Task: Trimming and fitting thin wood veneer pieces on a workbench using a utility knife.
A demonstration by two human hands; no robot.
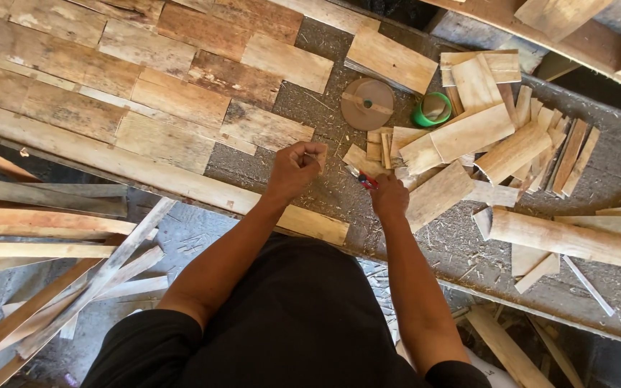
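Small wood piece: a pale, thin sliver [320, 152] pinched in my left hand, just above the grey tabletop and right of the plank panel; most of it is hidden by my fingers.
Left grip: my left hand [295, 169] is curled into a tight fist around that sliver, thumb pressed on top.
Red tool: a small red-handled tool [365, 179] with a short metal tip; it lies under my right hand, its tip pointing toward the left hand.
Right grip: my right hand [389, 196] is closed on the red tool; the fingers are tucked under, so I cannot tell how firmly.
Tabletop: a rough grey surface [461, 244] strewn with sawdust and shavings.
Plank panel: weathered boards [145, 93] laid side by side, left of my hands.
Offcut pile: pale flat wood pieces [468, 133] heaped just right of my right hand.
Round disc: a brown wooden disc [366, 104] lying flat beyond my hands.
Green container: a small green round tub [423, 116] beside the disc, lying on its side; what is inside I cannot make out.
Long slat: a pale strip [181, 183] along the near edge of the tabletop.
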